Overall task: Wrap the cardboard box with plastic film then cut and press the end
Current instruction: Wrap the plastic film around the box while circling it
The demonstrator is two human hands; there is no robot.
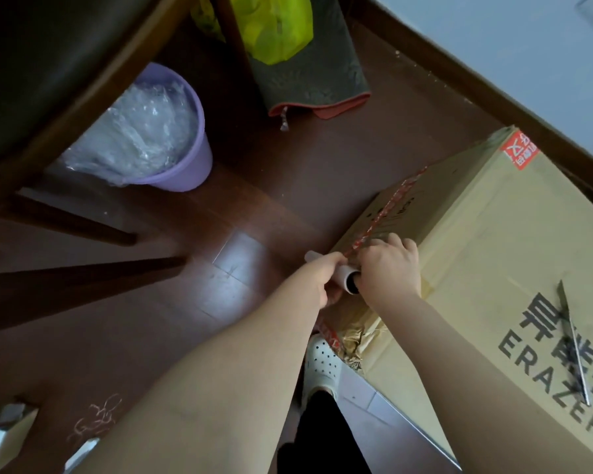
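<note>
A large brown cardboard box (486, 241) with black print and red tape stands on the dark floor at the right. At its near left edge I hold a white roll of plastic film (344, 276). My left hand (317, 283) grips the roll's middle from the left. My right hand (389, 268) is closed around its near end, knuckles against the box top. A pair of scissors (574, 343) lies on the box top, to the right of my right arm. The film itself is too clear to make out.
A purple bin (182, 165) full of crumpled clear film stands at the left, beside dark wooden chair legs (83, 230). A grey mat (308, 77) and a yellow-green bag (271, 25) lie farther back. My white shoe (320, 364) rests below the box corner.
</note>
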